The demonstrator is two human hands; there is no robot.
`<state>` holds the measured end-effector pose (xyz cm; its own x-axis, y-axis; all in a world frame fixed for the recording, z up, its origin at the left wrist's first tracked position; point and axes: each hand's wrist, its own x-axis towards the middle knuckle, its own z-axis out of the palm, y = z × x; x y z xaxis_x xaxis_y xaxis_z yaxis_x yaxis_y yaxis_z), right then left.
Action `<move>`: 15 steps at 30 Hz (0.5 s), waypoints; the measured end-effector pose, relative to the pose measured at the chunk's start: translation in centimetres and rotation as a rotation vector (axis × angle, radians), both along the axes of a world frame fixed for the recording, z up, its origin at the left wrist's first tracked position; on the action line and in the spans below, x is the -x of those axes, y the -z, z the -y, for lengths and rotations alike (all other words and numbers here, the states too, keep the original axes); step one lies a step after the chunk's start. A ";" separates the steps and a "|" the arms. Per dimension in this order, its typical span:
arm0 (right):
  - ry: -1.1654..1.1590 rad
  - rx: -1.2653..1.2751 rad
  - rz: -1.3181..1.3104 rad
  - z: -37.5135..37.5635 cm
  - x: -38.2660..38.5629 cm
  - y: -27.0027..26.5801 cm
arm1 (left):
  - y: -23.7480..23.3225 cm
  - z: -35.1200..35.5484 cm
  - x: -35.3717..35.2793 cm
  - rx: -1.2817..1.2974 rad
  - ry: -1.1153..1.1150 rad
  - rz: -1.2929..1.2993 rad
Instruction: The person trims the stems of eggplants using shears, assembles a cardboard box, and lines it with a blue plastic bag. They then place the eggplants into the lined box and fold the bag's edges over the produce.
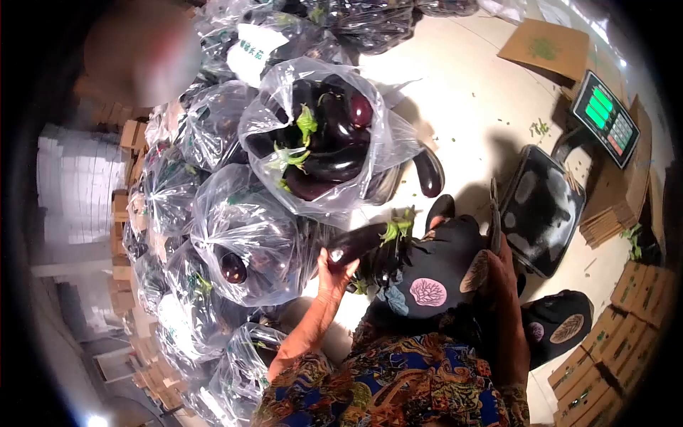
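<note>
we've got the left hand (334, 274) fingers gripping the left end of the eggplant (357, 242), near side of the open bag (403, 135), long axis running right to the green cap (397, 226), right hand (504, 260) farther, grip unclear.

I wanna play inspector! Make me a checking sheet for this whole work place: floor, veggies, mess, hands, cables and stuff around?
Surface: pale floor, brightly lit in the middle.
Job's things: held eggplant, green stem end on; open plastic bag with dark eggplants inside.
Clutter: green scraps on the floor; a loose eggplant lies beside the open bag.
Hands: left hand grips the held eggplant; right hand holds a slim tool, kind unclear.
Cables: nothing seen.
Surroundings: filled plastic bags on the left; on the right, a scale with a lit display and cardboard boxes.
</note>
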<state>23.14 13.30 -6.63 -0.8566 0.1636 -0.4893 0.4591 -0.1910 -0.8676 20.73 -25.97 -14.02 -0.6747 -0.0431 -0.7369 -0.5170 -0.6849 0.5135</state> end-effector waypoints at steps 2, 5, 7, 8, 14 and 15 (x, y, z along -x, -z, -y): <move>0.053 -0.014 0.074 1.2 0.5 -1.9 | 3.2 1.3 -2.4 -0.040 -0.048 0.116; 0.011 0.017 0.057 0.8 0.4 -1.2 | 3.3 1.1 -4.3 0.156 0.063 0.374; -0.027 -0.048 0.099 0.1 0.3 -0.5 | 4.9 3.6 -4.3 1.110 0.744 0.134; -0.043 -0.079 0.118 -0.2 0.3 -0.2 | 5.4 4.4 -4.4 1.337 0.698 -0.264; -0.013 -0.030 0.028 -0.9 -0.8 3.4 | -15.2 -2.9 12.2 1.725 0.701 -1.101; -0.001 -0.021 0.018 -0.9 -1.1 4.1 | -15.5 -3.2 14.7 1.771 0.849 -1.163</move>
<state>24.20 14.22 -10.71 -0.8478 0.1729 -0.5013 0.4751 -0.1719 -0.8629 6.06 -22.74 1.43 -0.8506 0.4384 0.2903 0.5210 0.7777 0.3518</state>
